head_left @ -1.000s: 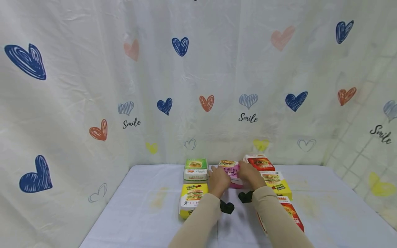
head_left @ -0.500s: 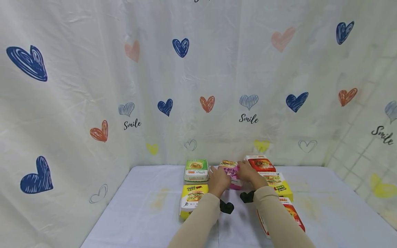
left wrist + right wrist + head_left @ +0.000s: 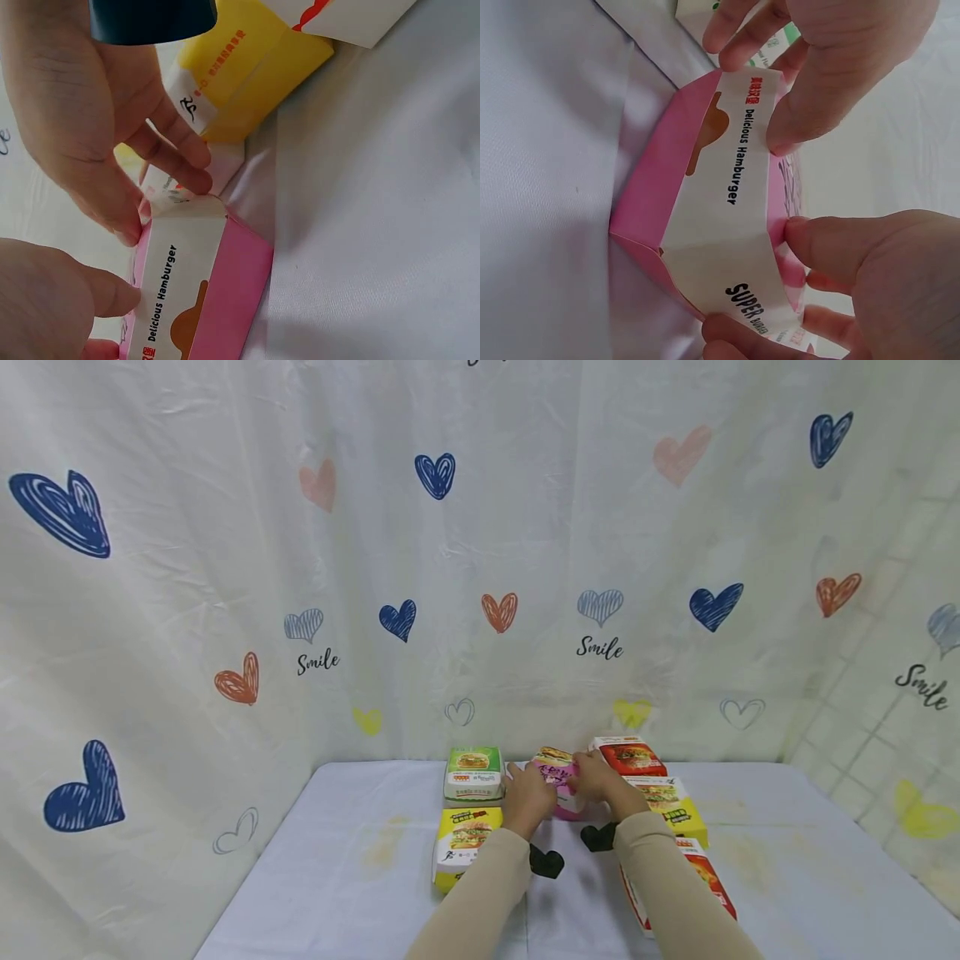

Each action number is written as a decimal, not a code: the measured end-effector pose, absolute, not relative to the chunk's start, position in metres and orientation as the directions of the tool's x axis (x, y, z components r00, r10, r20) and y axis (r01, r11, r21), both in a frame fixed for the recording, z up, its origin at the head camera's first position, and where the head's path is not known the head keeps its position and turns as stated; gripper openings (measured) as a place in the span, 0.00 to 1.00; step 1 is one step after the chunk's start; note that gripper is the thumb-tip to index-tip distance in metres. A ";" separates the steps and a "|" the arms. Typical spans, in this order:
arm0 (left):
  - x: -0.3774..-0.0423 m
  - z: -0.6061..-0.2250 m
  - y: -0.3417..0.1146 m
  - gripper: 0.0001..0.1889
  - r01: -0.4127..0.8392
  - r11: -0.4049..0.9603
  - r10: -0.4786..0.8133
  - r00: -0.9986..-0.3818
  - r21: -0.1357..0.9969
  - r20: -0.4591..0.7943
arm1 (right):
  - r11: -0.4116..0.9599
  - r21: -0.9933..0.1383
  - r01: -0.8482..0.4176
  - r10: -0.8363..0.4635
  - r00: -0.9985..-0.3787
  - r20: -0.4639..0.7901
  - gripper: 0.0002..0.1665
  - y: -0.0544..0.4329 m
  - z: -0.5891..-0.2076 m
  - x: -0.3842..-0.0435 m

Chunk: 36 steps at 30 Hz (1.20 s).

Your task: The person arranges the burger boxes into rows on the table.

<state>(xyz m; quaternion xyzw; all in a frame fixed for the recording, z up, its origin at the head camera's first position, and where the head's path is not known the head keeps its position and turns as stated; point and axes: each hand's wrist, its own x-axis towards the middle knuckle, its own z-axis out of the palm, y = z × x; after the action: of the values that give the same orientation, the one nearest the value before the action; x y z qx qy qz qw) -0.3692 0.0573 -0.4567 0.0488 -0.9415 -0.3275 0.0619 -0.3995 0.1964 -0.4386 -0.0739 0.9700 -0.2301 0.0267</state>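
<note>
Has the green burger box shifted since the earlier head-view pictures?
No, no visible shift in any direction: the green burger box has its left edge under the left side of the outlined heart above it, as before.

From my station I see a white-covered table [image 3: 322, 868] carrying six burger boxes. On the left I make out a green-and-white box [image 3: 474, 774] just behind a yellow-and-white box [image 3: 465, 841]; a pink box [image 3: 561, 780] sits in the middle. Along the right I count a red box [image 3: 630, 755] at the back, a yellow box [image 3: 675, 806], then another red box [image 3: 707, 874] nearest me.
</note>
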 end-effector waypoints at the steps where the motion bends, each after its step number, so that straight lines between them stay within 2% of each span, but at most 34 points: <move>1: -0.369 -0.457 0.057 0.27 -0.048 0.775 -0.130 -0.988 0.630 0.085 | 0.883 -0.451 -0.128 -0.156 -0.988 -0.024 0.32 0.196 -0.438 -0.399; 11: -0.372 -0.461 0.056 0.27 -0.034 0.742 -0.129 -0.987 0.669 0.093 | 0.869 -0.478 -0.128 -0.174 -0.983 -0.053 0.30 0.197 -0.433 -0.394; 22: -0.374 -0.460 0.053 0.29 -0.015 0.706 -0.096 -0.993 0.709 0.074 | 0.889 -0.446 -0.102 -0.141 -0.988 -0.055 0.29 0.197 -0.434 -0.392; 36: -0.374 -0.461 0.051 0.30 0.027 0.694 -0.029 -0.997 0.719 0.066 | 0.891 -0.450 -0.064 -0.108 -0.991 -0.073 0.34 0.196 -0.432 -0.390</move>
<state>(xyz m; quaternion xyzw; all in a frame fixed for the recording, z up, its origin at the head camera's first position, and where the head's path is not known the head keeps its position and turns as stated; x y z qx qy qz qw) -0.3743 0.0509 -0.4605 0.0004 -0.9197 -0.3911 0.0362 -0.3900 0.1959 -0.4319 -0.0443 0.9711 -0.2297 0.0479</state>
